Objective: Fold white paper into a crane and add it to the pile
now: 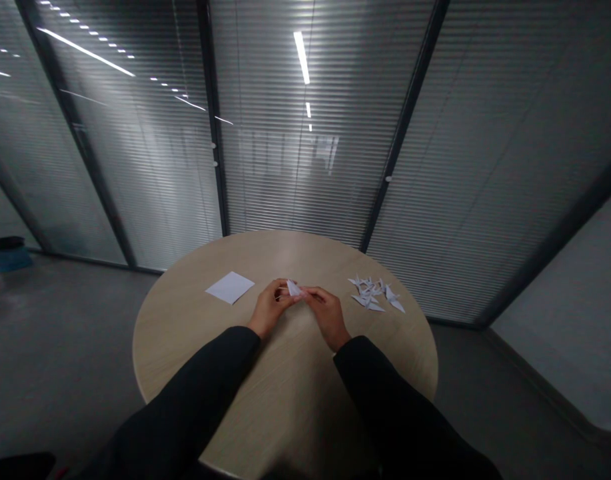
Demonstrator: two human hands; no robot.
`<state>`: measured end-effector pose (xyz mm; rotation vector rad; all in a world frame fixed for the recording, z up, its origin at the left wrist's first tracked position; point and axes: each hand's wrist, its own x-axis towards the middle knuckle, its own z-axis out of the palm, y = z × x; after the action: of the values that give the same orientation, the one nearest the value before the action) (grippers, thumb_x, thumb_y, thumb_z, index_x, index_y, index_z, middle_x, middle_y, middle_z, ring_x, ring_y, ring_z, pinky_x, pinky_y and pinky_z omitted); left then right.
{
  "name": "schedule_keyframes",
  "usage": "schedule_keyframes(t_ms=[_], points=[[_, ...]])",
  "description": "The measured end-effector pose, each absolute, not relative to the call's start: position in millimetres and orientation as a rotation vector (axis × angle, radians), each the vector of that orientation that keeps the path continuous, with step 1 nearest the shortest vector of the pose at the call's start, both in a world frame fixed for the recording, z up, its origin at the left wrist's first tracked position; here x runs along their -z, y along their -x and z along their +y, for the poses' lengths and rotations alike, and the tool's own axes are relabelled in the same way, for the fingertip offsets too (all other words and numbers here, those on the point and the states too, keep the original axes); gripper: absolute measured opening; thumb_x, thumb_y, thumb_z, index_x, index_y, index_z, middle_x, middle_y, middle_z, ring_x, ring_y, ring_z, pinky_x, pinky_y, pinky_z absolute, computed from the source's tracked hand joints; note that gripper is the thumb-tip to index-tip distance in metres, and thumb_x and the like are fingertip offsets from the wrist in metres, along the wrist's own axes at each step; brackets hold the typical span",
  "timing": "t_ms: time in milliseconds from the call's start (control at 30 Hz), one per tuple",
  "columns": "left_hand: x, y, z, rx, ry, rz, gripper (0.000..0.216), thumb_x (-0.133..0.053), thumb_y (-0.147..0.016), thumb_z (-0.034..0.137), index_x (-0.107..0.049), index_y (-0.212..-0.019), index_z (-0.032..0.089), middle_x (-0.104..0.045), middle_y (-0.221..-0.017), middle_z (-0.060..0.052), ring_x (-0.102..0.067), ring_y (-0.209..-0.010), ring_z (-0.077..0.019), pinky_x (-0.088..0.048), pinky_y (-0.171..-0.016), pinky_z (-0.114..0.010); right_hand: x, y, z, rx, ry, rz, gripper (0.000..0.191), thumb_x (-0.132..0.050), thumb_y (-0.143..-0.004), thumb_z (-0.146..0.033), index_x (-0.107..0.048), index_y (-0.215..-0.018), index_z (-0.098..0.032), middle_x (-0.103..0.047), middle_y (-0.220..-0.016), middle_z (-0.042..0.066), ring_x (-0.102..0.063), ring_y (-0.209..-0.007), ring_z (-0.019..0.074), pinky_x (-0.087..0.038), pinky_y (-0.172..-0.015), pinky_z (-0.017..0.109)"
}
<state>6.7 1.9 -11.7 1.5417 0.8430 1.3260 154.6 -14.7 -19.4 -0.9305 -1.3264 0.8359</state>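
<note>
In the head view, a small folded paper sits near the middle of the frame, slightly below centre, held between the two hands above a round wooden table. Its visible part is a narrow white wedge whose long axis slants from upper left to lower right; the sharper tip points to the upper left, and the lower right end meets the right fingertips. Fingers cover part of it, so its full outline cannot be told.

The left hand, left of centre, has its fingers curled and its thumb stretched toward the right, closed on the paper's left and near side. The right hand, just right of centre, pinches the other end between thumb and forefinger, with no gap showing. Dark sleeves run from both wrists to the bottom of the frame.

Left of the hands lies a flat white sheet, turned like a diamond, with corners toward the top, bottom, left and right of the frame. Right of the hands is a cluster of folded paper pieces; the rightmost slants from upper left to lower right, a pointed end at lower right. Blinds fill the upper frame.
</note>
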Motion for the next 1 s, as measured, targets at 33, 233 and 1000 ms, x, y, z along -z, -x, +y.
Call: schedule_keyframes(t_ms=[33, 233, 1000], points=[[12, -7, 2, -1.340, -1.540, 0.836, 0.039, -0.075, -0.065, 0.032, -0.059, -0.097, 0.015, -0.069, -0.094, -0.009, -0.065, -0.086, -0.0197, -0.049, -0.081, -0.034, 20, -155, -14, -0.812, 0.932, -1.339, 0.023, -0.068, -0.072, -0.041, -0.071, -0.083, -0.021, -0.073, -0.091, 0.005, -0.066, -0.089, 0.0230, -0.048, -0.088, 0.038], [15, -6, 4, -1.396, -1.610, 0.854, 0.032, -0.072, -0.068, 0.029, -0.062, -0.095, 0.015, -0.070, -0.096, -0.009, -0.065, -0.090, -0.0205, -0.049, -0.086, -0.036, 20, -154, -19, -0.636, 1.004, -1.415, 0.020, -0.065, -0.077, -0.038, -0.073, -0.089, -0.023, -0.073, -0.095, 0.004, -0.066, -0.092, 0.0226, -0.048, -0.089, 0.037], [13, -2, 6, -1.371, -1.732, 0.963, 0.029, -0.068, -0.070, 0.043, -0.066, -0.078, 0.015, -0.062, -0.076, -0.005, -0.058, -0.067, -0.0159, -0.048, -0.060, -0.026, 23, -155, -14, -0.818, 0.964, -1.395, 0.028, -0.064, -0.076, -0.042, -0.066, -0.095, -0.021, -0.069, -0.099, 0.006, -0.064, -0.092, 0.0209, -0.049, -0.086, 0.035]])
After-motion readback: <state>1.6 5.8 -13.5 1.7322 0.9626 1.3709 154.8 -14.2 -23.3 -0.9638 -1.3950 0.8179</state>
